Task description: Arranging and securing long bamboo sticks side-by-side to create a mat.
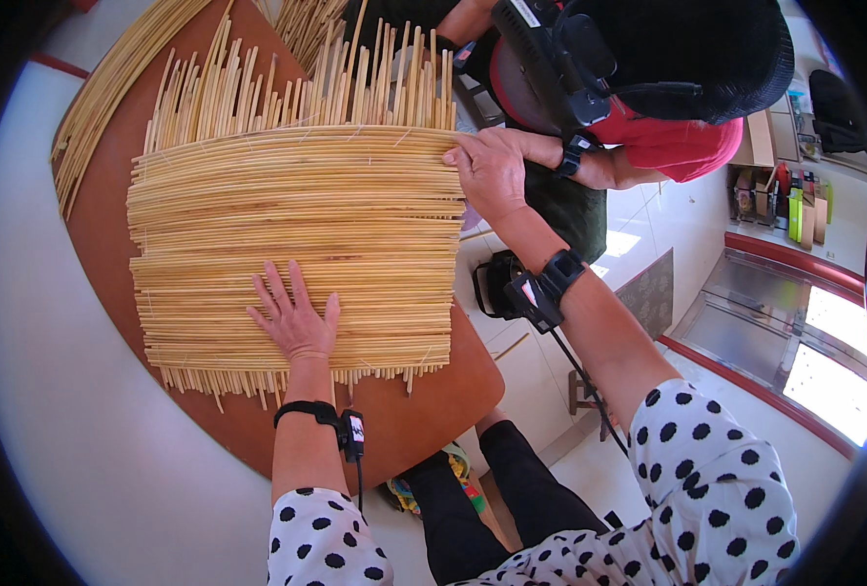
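A panel of thin yellow reed stalks [297,225], packed side by side and tied with thin thread, lies on a brown board. More stalks run crosswise under it, and their ends stick out along the far and near edges. My left hand [297,319] rests flat on the panel's near half with its fingers spread. At the far right corner my right hand [492,174] is closed on the panel's edge, the thumb on top and the other fingers bent down over the side. Right behind it reaches a co-worker's forearm [541,148], whose hand is mostly hidden by mine.
Beneath the panel is the brown board [375,430] with rounded corners. A bundle of long loose stalks [111,93] lies at its far left. The co-worker, in a red shirt [692,151] and black cap, leans in from the far right. A small black bag [497,283] is right of the board.
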Action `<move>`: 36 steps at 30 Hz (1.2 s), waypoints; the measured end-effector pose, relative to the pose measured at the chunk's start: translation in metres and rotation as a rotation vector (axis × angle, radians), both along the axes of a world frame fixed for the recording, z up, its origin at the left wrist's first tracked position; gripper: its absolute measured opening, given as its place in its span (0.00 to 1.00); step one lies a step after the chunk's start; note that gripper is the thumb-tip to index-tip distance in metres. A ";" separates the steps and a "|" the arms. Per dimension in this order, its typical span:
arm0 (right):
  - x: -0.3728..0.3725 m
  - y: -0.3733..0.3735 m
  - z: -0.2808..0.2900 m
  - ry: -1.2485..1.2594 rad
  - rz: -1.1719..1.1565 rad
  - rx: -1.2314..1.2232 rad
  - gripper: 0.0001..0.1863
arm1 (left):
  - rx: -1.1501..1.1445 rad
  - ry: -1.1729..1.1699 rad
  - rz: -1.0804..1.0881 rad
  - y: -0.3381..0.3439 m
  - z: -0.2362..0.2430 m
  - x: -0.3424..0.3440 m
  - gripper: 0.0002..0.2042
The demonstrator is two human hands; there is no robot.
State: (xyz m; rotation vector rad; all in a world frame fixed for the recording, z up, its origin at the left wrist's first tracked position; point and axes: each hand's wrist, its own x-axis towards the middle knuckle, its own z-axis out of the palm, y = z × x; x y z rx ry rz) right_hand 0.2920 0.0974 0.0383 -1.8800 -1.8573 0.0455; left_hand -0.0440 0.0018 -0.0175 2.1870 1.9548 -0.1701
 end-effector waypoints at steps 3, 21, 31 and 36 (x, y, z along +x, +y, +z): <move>-0.001 0.007 -0.001 -0.092 0.014 -0.015 0.10 | 0.012 0.000 -0.001 -0.001 -0.002 -0.002 0.44; -0.004 0.025 -0.018 -0.214 0.040 -0.025 0.08 | -0.051 0.014 0.015 0.005 0.002 0.002 0.44; -0.003 0.039 -0.021 -0.209 -0.015 -0.095 0.05 | -0.016 0.005 0.002 0.006 -0.003 -0.003 0.44; -0.002 0.044 -0.022 -0.197 0.032 -0.131 0.06 | 0.009 -0.009 -0.004 0.006 -0.004 -0.004 0.44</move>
